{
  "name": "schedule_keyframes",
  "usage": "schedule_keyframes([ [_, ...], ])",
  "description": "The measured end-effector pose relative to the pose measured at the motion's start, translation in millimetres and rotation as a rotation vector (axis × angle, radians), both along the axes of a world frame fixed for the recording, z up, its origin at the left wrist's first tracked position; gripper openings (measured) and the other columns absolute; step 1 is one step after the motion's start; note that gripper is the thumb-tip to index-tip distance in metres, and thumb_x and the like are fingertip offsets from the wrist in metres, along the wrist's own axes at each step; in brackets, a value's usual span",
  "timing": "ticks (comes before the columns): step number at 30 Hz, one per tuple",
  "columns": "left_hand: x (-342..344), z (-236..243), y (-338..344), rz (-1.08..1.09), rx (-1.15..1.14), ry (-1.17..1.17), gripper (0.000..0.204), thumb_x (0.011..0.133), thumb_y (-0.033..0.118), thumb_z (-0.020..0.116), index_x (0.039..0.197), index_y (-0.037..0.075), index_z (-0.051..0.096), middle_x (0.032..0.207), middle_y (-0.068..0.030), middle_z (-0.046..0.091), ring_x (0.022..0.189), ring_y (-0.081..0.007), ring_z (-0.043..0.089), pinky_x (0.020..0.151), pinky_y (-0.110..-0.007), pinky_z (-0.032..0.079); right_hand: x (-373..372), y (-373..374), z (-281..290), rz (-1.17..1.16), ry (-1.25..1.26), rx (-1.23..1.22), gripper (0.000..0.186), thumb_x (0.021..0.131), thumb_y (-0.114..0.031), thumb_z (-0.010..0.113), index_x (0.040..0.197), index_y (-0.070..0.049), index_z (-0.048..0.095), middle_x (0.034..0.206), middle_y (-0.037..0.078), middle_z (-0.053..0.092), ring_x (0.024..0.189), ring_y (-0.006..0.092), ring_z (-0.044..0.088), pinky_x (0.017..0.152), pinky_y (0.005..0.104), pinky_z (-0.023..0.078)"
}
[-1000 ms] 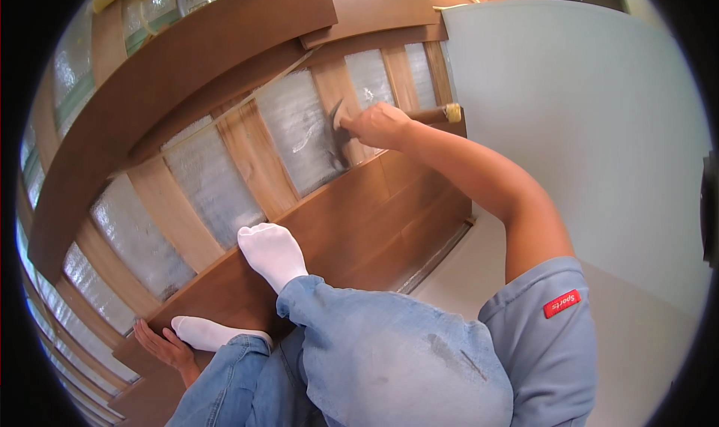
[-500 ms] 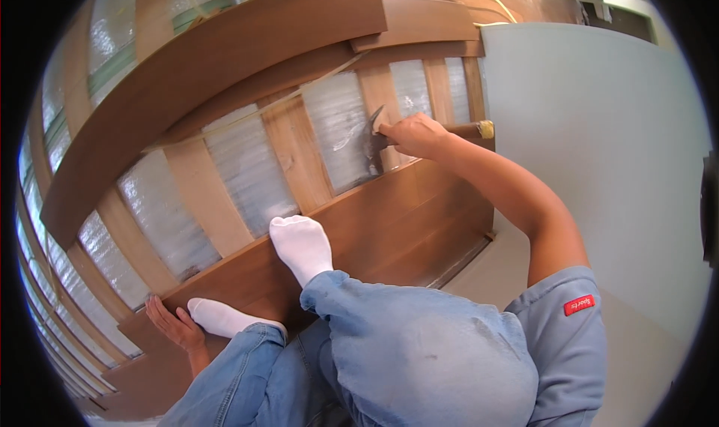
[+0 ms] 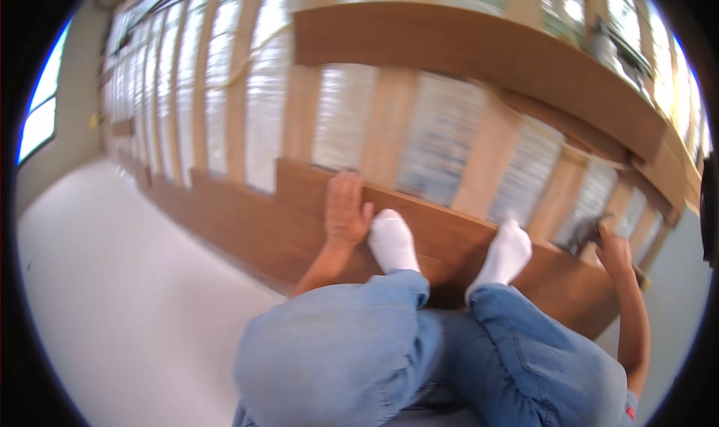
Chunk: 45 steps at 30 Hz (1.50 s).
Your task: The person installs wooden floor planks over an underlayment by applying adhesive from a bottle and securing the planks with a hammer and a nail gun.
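My left hand (image 3: 346, 211) lies flat, fingers stretched out, on the end of a brown floorboard (image 3: 307, 191) beside my white-socked foot. To the right, my right hand (image 3: 616, 252) is closed around a hammer (image 3: 587, 237), whose dark head is blurred and sits near the board's far edge. Both socked feet (image 3: 392, 240) rest on the laid boards. Beyond the board, pale wooden battens (image 3: 388, 127) run away from me, with shiny plastic sheeting (image 3: 347, 112) between them.
A loose long brown board (image 3: 449, 41) lies across the battens farther off, with more boards (image 3: 663, 157) at the right. A pale surface (image 3: 142, 277) borders the boards on the left, and a light panel (image 3: 670, 277) stands at the right. A window (image 3: 45, 105) is far left.
The view has swung to the left, showing more of the left side. My left hand still rests on the board end, and my right hand still grips the hammer.
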<state>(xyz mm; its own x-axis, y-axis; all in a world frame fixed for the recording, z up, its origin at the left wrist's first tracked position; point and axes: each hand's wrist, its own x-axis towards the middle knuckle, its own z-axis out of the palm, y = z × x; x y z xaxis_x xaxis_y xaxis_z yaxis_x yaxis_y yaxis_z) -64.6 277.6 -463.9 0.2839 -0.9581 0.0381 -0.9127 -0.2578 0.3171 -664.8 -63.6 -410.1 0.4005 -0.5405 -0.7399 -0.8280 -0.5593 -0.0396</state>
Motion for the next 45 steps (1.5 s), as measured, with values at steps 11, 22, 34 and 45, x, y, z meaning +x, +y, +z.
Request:
schedule_keyframes([
  [11,5,2,7,0.014,0.002,0.043,0.066,0.087,0.020,0.070,0.147,0.001,0.051,0.150,-0.0187,0.052,0.146,-0.0390,0.043,0.124,-0.055,0.031,36,-6,18,0.012,0.092,0.007,0.035,0.083,-0.016,0.067,0.118,-0.010,0.064,0.096,0.020,0.074,0.090,0.0425,0.071,0.079,0.0547,0.056],
  [22,1,5,-5,-0.017,-0.063,-0.012,0.052,0.096,0.019,0.058,0.143,-0.003,0.055,0.148,-0.0216,0.053,0.143,-0.0413,0.046,0.122,-0.057,0.033,39,-5,31,-0.170,-0.065,-0.009,0.031,0.084,-0.018,0.071,0.110,-0.006,0.062,0.088,0.020,0.073,0.088,0.0428,0.070,0.077,0.0530,0.055],
  [34,25,35,54,0.248,-0.023,-0.058,0.055,0.097,0.018,0.061,0.147,-0.002,0.052,0.156,-0.0201,0.047,0.146,-0.0369,0.044,0.124,-0.048,0.034,204,-14,92,-0.985,-0.369,0.686,0.020,0.091,-0.007,0.059,0.110,-0.001,0.058,0.061,0.003,0.053,0.043,0.0140,0.051,0.042,0.0302,0.043],
  [45,163,24,126,0.655,-0.179,0.043,0.030,0.086,0.024,0.080,0.110,0.008,0.069,0.117,-0.0075,0.064,0.123,-0.0310,0.055,0.108,-0.044,0.045,439,-9,144,0.448,-0.240,-0.017,0.047,0.087,-0.024,0.068,0.125,0.000,0.054,0.083,0.023,0.068,0.070,0.0348,0.072,0.068,0.0453,0.059],
])
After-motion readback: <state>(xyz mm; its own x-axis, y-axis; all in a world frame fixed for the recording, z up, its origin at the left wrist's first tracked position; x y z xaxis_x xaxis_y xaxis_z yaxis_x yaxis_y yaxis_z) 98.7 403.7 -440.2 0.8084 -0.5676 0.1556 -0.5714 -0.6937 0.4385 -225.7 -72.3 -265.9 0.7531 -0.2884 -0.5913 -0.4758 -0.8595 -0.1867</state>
